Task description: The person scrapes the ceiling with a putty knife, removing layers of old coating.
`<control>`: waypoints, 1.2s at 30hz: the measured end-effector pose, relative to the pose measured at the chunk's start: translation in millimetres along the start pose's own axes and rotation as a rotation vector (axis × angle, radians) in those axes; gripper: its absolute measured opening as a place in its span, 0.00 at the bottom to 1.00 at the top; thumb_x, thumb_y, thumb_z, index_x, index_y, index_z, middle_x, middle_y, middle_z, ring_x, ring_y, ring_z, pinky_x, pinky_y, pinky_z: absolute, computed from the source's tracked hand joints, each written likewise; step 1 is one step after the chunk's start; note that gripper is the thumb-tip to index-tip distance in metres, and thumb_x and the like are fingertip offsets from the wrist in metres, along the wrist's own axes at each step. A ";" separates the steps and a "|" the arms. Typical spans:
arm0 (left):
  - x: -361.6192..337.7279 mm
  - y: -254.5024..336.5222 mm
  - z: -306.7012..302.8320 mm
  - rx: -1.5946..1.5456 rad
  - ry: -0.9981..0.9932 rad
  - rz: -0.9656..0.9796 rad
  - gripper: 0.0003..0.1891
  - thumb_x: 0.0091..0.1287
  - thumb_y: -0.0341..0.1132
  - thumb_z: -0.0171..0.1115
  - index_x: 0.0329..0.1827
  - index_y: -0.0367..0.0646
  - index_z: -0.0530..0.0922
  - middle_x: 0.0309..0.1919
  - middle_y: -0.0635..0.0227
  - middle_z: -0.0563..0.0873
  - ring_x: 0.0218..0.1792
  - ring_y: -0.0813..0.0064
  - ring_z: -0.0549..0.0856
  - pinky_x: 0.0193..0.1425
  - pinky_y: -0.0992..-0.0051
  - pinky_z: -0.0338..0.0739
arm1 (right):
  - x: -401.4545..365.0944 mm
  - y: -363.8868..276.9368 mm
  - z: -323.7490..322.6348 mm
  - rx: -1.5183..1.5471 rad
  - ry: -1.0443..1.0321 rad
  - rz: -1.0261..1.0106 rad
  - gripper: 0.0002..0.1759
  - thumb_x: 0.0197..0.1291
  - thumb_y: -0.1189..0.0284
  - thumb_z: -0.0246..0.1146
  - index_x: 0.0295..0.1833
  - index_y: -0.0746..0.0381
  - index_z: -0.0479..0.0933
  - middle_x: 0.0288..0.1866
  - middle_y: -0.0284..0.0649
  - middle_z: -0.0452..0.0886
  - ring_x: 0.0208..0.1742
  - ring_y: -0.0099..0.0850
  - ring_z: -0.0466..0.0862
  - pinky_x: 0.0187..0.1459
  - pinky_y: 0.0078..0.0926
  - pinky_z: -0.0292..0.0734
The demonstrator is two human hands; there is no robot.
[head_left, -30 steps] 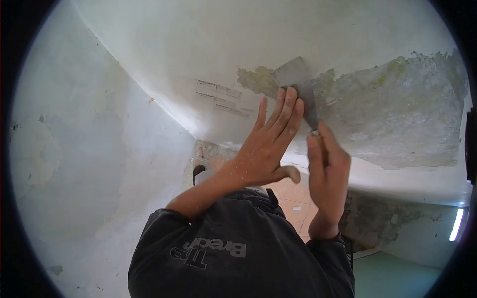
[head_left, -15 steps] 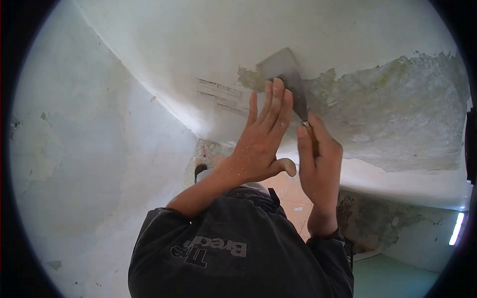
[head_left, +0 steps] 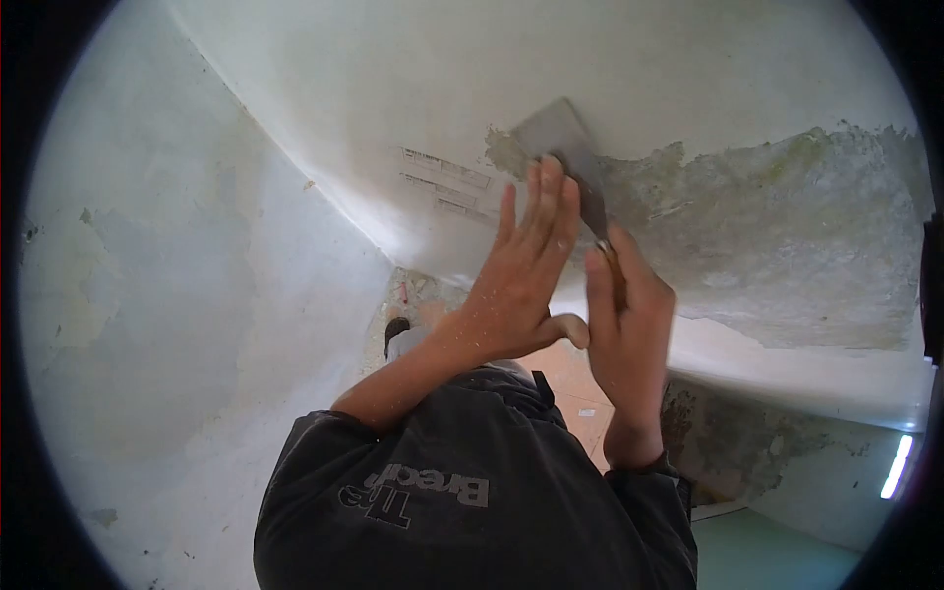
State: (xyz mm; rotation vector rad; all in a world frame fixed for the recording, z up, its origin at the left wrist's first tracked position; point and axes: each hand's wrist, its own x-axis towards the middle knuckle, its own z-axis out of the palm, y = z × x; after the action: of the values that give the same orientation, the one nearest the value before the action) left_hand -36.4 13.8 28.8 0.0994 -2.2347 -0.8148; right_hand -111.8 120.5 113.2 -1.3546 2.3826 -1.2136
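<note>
The scraper [head_left: 551, 130] is being held flat against the white painted surface [head_left: 393, 69]. Its wide metal blade is being set at the left tip of the stripped patch [head_left: 787, 246], where white paint is meeting bare grey-green plaster.

The handle is being gripped by the right hand [head_left: 629, 324]. This hand is being kept closed around it, with the forefinger laid along the upper end of the handle, just below the blade neck. Most of the handle is being hidden by this hand.

The left hand [head_left: 516, 285] is being kept flat and open, with its back turned to the camera. Its fingers [head_left: 546, 202] are being held straight and close together and are being pressed onto the lower part of the blade. The thumb is being held out to the side, just beside the right hand.

Both forearms are being raised from a dark shirt [head_left: 442, 492] bearing grey lettering.

Faint rectangular marks [head_left: 447, 182] are being shown on the paint just left of the blade. A second wall [head_left: 147, 295], with worn and flaking paint, is being shown on the left. A tiled floor [head_left: 570, 388] and a shoe [head_left: 395, 327] are being shown between the arms and below them. A lit tube lamp [head_left: 897, 467] is being shown at the lower right edge.
</note>
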 end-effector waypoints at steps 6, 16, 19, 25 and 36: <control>3.2 0.7 -12.5 -0.034 0.005 -0.002 0.62 0.56 0.80 0.33 0.78 0.31 0.41 0.76 0.35 0.42 0.76 0.36 0.44 0.75 0.40 0.36 | -3.1 -6.8 -5.4 -0.004 -0.041 -0.008 0.16 0.68 0.76 0.56 0.58 0.73 0.72 0.34 0.55 0.79 0.32 0.48 0.82 0.33 0.36 0.74; 8.7 -4.3 -9.6 -0.032 0.024 0.011 0.64 0.54 0.82 0.33 0.78 0.32 0.40 0.76 0.35 0.42 0.76 0.36 0.44 0.75 0.40 0.37 | 5.3 -11.1 -6.0 -0.019 -0.047 0.076 0.17 0.68 0.76 0.56 0.58 0.74 0.72 0.33 0.55 0.79 0.29 0.45 0.82 0.32 0.36 0.73; 1.7 3.0 -10.1 -0.095 0.019 0.010 0.64 0.53 0.82 0.33 0.78 0.31 0.40 0.76 0.35 0.42 0.76 0.35 0.44 0.74 0.40 0.37 | -8.5 -4.3 -3.6 -0.019 -0.005 -0.087 0.16 0.68 0.76 0.55 0.58 0.74 0.72 0.32 0.55 0.78 0.29 0.46 0.81 0.31 0.37 0.72; 8.1 0.0 -17.2 -0.057 0.021 0.007 0.65 0.52 0.82 0.34 0.78 0.31 0.39 0.76 0.35 0.41 0.77 0.36 0.43 0.74 0.39 0.35 | -2.5 -9.9 -1.2 -0.004 -0.029 -0.059 0.16 0.68 0.77 0.55 0.58 0.74 0.71 0.35 0.58 0.79 0.32 0.52 0.82 0.33 0.39 0.74; 6.0 3.9 -18.9 -0.013 -0.076 -0.002 0.65 0.53 0.82 0.34 0.77 0.29 0.40 0.76 0.35 0.42 0.77 0.36 0.44 0.74 0.38 0.36 | -5.7 -9.4 -9.5 0.008 -0.070 0.031 0.16 0.67 0.76 0.56 0.57 0.74 0.72 0.34 0.57 0.79 0.31 0.49 0.81 0.34 0.35 0.74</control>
State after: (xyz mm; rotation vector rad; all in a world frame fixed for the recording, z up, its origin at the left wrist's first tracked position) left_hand -27.4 5.2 44.7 0.0655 -2.3006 -0.8469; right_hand -106.9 127.8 124.8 -1.3295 2.3395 -1.1472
